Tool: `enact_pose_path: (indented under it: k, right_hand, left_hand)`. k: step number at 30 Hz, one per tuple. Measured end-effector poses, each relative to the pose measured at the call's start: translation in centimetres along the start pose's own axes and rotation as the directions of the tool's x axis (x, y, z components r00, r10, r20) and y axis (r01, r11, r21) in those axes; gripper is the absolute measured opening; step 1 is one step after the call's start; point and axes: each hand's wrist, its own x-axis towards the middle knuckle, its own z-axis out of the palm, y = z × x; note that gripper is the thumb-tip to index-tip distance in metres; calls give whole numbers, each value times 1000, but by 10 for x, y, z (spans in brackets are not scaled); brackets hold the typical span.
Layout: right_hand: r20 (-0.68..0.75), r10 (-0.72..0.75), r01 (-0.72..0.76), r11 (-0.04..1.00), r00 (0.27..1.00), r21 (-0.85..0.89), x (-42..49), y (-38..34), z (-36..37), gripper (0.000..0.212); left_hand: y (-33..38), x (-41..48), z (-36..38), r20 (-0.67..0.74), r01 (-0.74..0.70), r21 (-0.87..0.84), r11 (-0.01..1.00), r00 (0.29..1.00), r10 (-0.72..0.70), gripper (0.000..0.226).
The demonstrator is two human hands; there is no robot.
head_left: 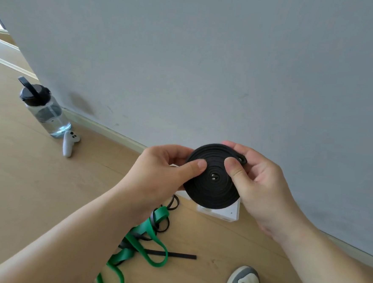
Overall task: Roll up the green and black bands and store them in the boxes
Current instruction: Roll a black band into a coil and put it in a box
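Got the black band (pixel 209 187) wound into a flat coil and I'm holding it up in front of me with both hands. My left hand (pixel 161 172) pinches the left edge, thumb on the face of the coil and fingers behind. My right hand (pixel 262 184) grips the right side the same way, thumb pressing near the middle. The band's loose end sticks out as a little loop at the top right, by my right fingers.

Right below the coil a white box (pixel 229 214) sits on the wood floor (pixel 34 186) against the wall, mostly hidden. The green band (pixel 150 229) lies unrolled in a tangle on the floor with some thin black strips (pixel 173 255), under my left forearm. Water bottle (pixel 44 109) and a white controller (pixel 69 143) off to the left, my shoe (pixel 243 282) bottom right.
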Motion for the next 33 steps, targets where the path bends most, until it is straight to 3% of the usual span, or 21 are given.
enact_pose_path:
  k: [3,6,9,13,15,18,22,25,29,33]
  right_hand:
    - [91,-23,44,970,996,-240,-2,3,1,35]
    - [166,-17,81,919,986,-386,-2,4,0,39]
    - [224,6,100,884,974,-457,-1,1,-3,44]
    - [307,64,110,850,949,-516,-3,-1,-4,50]
    - [291,81,70,878,953,-474,-3,1,-3,54]
    - [128,129,-109,982,983,-155,-5,0,-4,53]
    - [57,190,-193,979,980,68,-11,3,-1,24]
    - [55,149,-149,989,987,-3,-13,2,0,10]
    - [123,93,-66,976,988,-207,-11,-2,-6,12]
    - [159,102,-60,966,982,-252,-12,-4,-6,11]
  left_hand:
    - [5,-2,-2,49,-119,328,937,993,109,50]
    - [9,-5,0,197,-213,338,917,968,153,46]
    - [10,-8,-4,201,-225,289,931,965,170,35]
    - [4,-9,-5,242,-244,336,910,956,167,44]
    - [2,-9,-4,245,-258,321,911,952,183,45]
    - [-3,-7,0,148,-240,237,942,967,209,34]
    - [-13,-8,8,85,-263,233,936,965,250,32]
    - [-10,-9,9,157,-303,308,902,951,266,30]
    - [-13,-7,5,199,-398,357,845,916,348,20]
    - [-11,-6,0,230,-408,409,816,912,340,21]
